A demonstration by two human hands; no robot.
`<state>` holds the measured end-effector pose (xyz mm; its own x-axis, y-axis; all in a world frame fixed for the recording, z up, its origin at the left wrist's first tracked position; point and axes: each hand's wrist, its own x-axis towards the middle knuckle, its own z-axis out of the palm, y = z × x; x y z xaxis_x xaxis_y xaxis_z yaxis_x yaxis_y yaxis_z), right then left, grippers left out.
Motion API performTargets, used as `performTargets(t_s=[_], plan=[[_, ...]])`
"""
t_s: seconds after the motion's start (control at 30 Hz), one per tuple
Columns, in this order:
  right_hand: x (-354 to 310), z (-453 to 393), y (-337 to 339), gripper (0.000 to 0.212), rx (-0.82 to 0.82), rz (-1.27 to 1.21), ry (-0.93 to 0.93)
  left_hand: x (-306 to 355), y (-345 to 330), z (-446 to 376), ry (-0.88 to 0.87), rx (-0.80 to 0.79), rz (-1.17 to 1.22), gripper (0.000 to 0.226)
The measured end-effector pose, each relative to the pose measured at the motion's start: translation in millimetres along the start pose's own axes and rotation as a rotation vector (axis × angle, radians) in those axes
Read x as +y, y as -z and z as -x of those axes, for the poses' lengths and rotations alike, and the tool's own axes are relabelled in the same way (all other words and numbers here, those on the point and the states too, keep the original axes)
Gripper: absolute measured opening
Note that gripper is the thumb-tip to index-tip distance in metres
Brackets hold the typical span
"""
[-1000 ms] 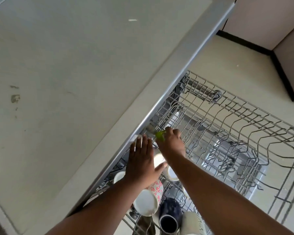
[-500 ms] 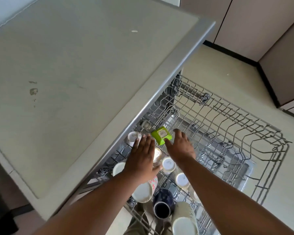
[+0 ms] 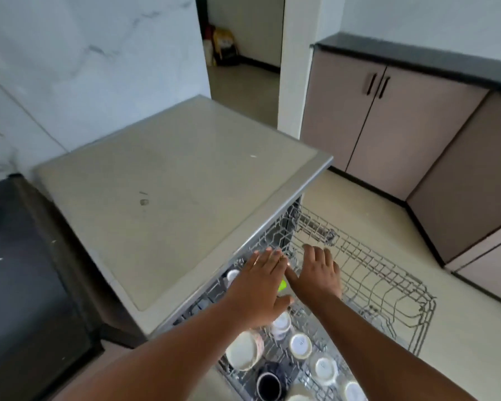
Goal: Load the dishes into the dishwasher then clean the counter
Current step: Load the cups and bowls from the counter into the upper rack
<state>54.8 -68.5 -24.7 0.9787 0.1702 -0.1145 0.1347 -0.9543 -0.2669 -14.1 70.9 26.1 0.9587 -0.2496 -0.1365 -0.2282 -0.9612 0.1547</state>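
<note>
Though half hidden, lime-green dish (image 3: 282, 284) among cups (image 3: 300, 346).

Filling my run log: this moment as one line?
left hand: open | right hand: open | over rack | cups loaded

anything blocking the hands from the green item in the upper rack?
Nothing visible does. Left hand and right hand hover flat and open right over the rack; the green item peeks out in the gap between them, mostly hidden by the left hand itself.
</note>
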Motion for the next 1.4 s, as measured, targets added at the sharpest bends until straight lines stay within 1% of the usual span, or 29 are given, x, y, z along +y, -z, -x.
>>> performTargets(t_s=[0.07,0.17,0.23,0.3,0.33,0.4,0.47,0.53,0.6,0.63,0.7,0.83,0.87,0.97,1.03,1.13,1.2,1.3,1.4], plan=[[-18,6,16,0.072,0.045,-0.017,0.042,-13,17,13,0.026,0.053,-0.023,0.077],[-61,15,41,0.060,0.114,-0.097,0.129,-47,40,41,0.106,0.126,-0.069,0.078],[-97,21,54,0.063,0.173,-0.129,0.226,-76,53,66,0.208,0.173,-0.095,0.081],[-140,28,63,0.068,0.202,-0.112,0.339,-107,65,99,0.343,0.203,-0.104,0.090],[-163,32,65,0.064,0.208,-0.097,0.387,-124,69,119,0.412,0.210,-0.096,0.093],[-215,47,63,0.058,0.221,-0.071,0.460,-156,76,166,0.529,0.244,-0.064,0.091],[-271,70,55,0.060,0.249,-0.085,0.502,-193,78,222,0.608,0.296,-0.052,0.094],[-332,99,38,0.069,0.244,-0.132,0.542,-230,76,283,0.671,0.323,-0.064,0.104],[-395,133,16,0.073,0.215,-0.168,0.614,-265,72,343,0.750,0.326,-0.044,0.103],[-426,151,5,0.072,0.207,-0.172,0.671,-281,70,370,0.801,0.327,-0.027,0.102],[-481,187,-12,0.069,0.201,-0.157,0.783,-308,69,419,0.898,0.343,-0.004,0.106],[-560,241,-32,0.066,-0.011,-0.065,0.925,-351,62,495,0.996,0.345,0.010,0.119],[-573,250,-36,0.066,-0.043,-0.035,0.962,-358,61,510,1.018,0.357,0.014,0.117],[-607,259,-45,0.063,-0.118,0.036,1.017,-372,58,543,1.112,0.431,0.063,0.097],[-627,254,-51,0.060,-0.144,0.062,1.010,-378,55,561,1.184,0.442,0.118,0.098],[-654,240,-58,0.056,-0.158,0.086,0.999,-389,49,583,1.295,0.391,0.160,0.112],[-671,229,-63,0.055,-0.171,0.103,0.998,-396,48,596,1.335,0.339,0.154,0.116],[-697,212,-73,0.058,-0.208,0.151,1.004,-403,45,605,1.323,0.264,0.182,0.108],[-717,199,-84,0.069,-0.315,0.212,1.037,-407,41,599,1.289,0.195,0.174,0.087]])
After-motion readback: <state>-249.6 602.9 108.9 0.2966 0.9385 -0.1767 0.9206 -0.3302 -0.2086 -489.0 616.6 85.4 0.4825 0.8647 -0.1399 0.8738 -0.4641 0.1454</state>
